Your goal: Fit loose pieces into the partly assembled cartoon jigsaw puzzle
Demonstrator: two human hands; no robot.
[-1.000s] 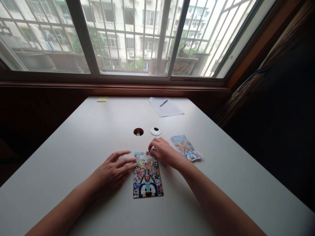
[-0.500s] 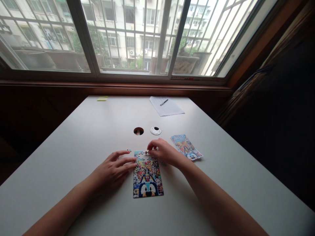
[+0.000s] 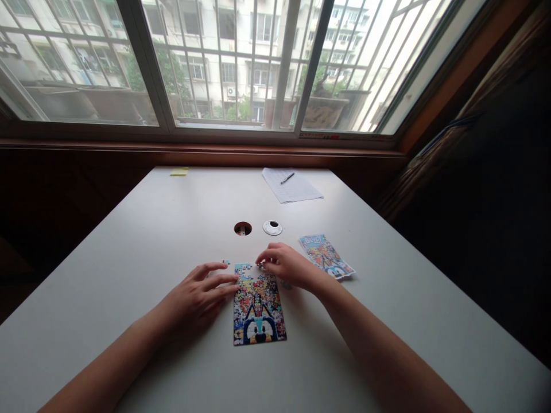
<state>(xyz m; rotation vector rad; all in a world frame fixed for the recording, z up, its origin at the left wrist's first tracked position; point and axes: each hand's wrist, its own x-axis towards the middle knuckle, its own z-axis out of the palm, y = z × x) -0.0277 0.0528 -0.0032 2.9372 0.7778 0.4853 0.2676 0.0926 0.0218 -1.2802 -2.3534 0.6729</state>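
Note:
A small jigsaw puzzle (image 3: 259, 310) lies on the white table, its lower part filled with a colourful crowd and a blue dog's face. Gaps show along its upper edge. My left hand (image 3: 202, 292) rests at the puzzle's left side, fingers spread, the tips touching its edge. Over the upper right corner, my right hand (image 3: 282, 265) pinches a small puzzle piece (image 3: 259, 265) between thumb and fingers. One loose piece (image 3: 226, 261) sits by my left index fingertip. Beneath my right wrist, more pieces (image 3: 286, 285) are partly hidden.
A printed picture sheet (image 3: 327, 256) with the same design lies right of my right hand. Beyond are a round cable hole (image 3: 243, 229), its cover (image 3: 272, 228), paper (image 3: 295, 189) with a pen (image 3: 287, 178), and yellow sticky notes (image 3: 179, 171). A barred window stands behind the table.
My right hand has shifted very slightly, and the pinched piece has moved a little to the right and turned. My left hand and the puzzle stay in place.

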